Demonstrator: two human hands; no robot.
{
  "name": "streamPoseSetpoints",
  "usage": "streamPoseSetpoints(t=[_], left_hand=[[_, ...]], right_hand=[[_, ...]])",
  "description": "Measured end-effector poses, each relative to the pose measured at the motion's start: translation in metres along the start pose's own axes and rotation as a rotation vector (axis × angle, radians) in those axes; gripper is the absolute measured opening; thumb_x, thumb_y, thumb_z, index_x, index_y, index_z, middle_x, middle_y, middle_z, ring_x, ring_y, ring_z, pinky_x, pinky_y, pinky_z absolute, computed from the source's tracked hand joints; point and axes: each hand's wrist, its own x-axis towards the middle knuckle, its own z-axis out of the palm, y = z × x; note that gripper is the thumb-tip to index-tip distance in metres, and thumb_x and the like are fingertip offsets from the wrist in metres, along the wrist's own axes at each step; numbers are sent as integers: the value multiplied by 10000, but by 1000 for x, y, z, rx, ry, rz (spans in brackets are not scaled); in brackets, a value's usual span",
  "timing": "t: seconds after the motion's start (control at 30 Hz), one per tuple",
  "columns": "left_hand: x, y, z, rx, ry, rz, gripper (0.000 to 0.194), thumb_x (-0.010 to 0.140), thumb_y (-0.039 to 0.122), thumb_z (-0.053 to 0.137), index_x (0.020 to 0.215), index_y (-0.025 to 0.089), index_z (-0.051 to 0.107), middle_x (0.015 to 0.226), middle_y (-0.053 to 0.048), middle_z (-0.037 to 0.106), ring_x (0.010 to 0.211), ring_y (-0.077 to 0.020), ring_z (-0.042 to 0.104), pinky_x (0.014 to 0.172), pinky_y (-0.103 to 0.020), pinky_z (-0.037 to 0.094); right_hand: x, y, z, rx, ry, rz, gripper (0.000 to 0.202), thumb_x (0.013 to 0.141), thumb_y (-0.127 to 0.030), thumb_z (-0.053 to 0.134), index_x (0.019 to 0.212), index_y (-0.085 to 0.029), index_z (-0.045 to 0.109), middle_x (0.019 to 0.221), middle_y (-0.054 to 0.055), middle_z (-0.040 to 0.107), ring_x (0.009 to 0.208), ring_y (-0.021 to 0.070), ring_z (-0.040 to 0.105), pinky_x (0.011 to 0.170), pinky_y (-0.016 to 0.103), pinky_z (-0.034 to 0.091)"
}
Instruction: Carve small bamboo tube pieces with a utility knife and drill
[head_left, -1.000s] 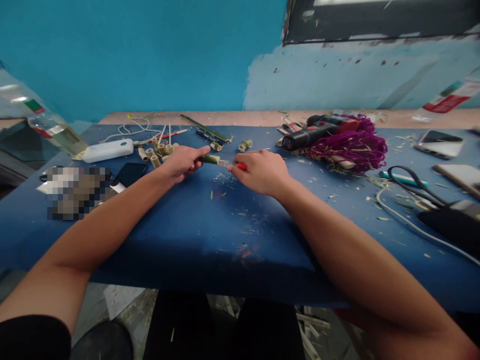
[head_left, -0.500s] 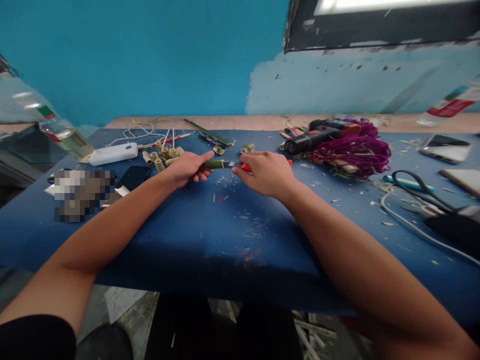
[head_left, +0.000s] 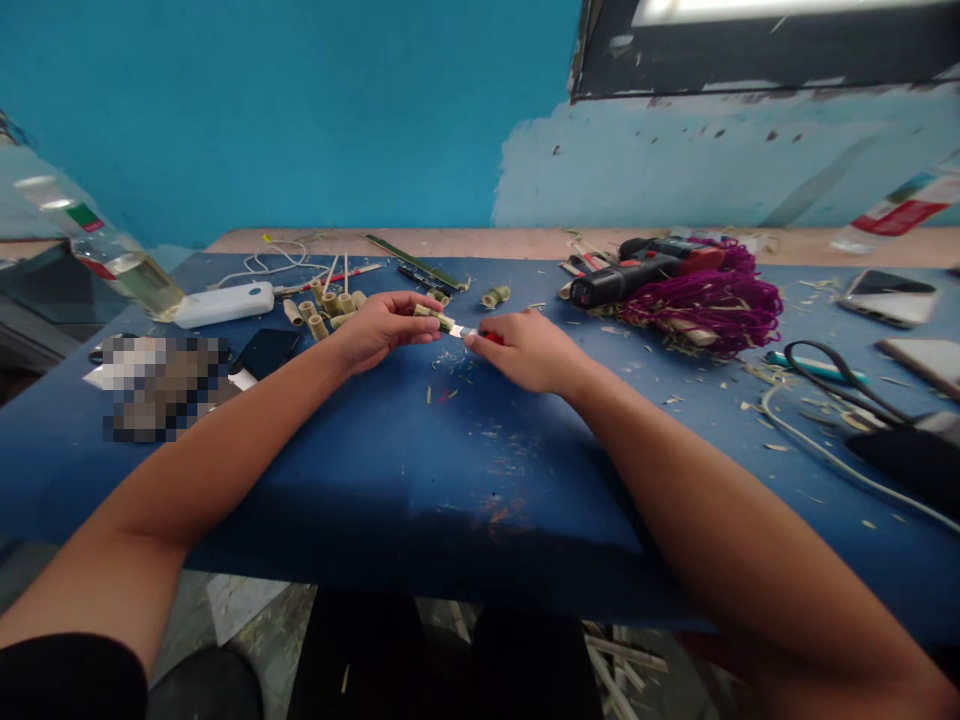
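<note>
Between the fingers of my left hand [head_left: 386, 328] is a short piece of bamboo [head_left: 435, 317], pale green, its end pointing right. My right hand [head_left: 529, 350] is closed around the red handle of a knife [head_left: 462, 331]. The knife's blade reaches left to the end of the bamboo and seems to touch it. Fine shavings lie on the blue table [head_left: 450, 470] below. Left of my left hand stand several cut bamboo tubes [head_left: 319, 310]; another short bamboo piece [head_left: 495, 296] lies just behind my right hand.
A black cordless drill [head_left: 622, 280] rests against purple string [head_left: 705, 310] at right. A white power strip [head_left: 225, 305] and a tilted bottle [head_left: 127, 255] are at left. Phones [head_left: 887, 298], a cable and a teal cutter [head_left: 817, 367] lie far right.
My left hand has turned and opened its grip into a fingertip hold, tilting and turning the bamboo to show a paler side. My right hand stays nearly in place with the knife.
</note>
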Motion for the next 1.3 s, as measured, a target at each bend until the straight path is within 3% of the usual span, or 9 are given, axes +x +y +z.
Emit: streamPoseSetpoints(t=[0.27, 0.53, 0.93, 1.2, 1.3], left_hand=[[5, 0, -10, 89, -33, 14, 204, 795, 87, 926, 976, 105, 833, 834, -56, 820, 727, -135, 791, 802, -262, 674], [0, 8, -6, 197, -14, -24, 67, 897, 155, 874, 896, 107, 827, 725, -60, 803, 586, -106, 720, 624, -207, 591], [-5, 13, 2, 248, 57, -110, 377, 1041, 205, 757, 675, 117, 731, 586, -51, 708, 465, -88, 611, 475, -200, 439], [-4, 16, 5, 193, 128, -212, 452, 1065, 273, 762, 652, 92, 728, 595, -70, 694, 450, -63, 558, 457, -185, 420], [-4, 14, 7, 155, 122, -187, 396, 1058, 246, 765, 697, 83, 757, 647, -82, 730, 499, -74, 620, 512, -180, 491]], right_hand=[[-6, -11, -8, -99, -3, 76, 390, 1091, -538, 521, 928, -230, 696, 940, 97, 747, 926, 270, 631, 703, 360, 270], [-9, -17, -11, -164, 14, 103, 389, 1084, -548, 534, 1077, -242, 776, 1041, 115, 794, 962, 291, 675, 710, 360, 296], [-12, -19, -9, -254, 68, 45, 377, 1087, -512, 525, 1116, -243, 788, 1140, 104, 823, 974, 276, 708, 689, 348, 279], [-15, -17, -5, -321, 158, -24, 407, 1118, -514, 501, 1151, -218, 778, 1164, 86, 833, 971, 262, 733, 663, 366, 198], [-14, -17, -5, -326, 159, -13, 400, 1119, -508, 498, 1152, -220, 774, 1183, 87, 831, 976, 266, 730, 667, 365, 192]])
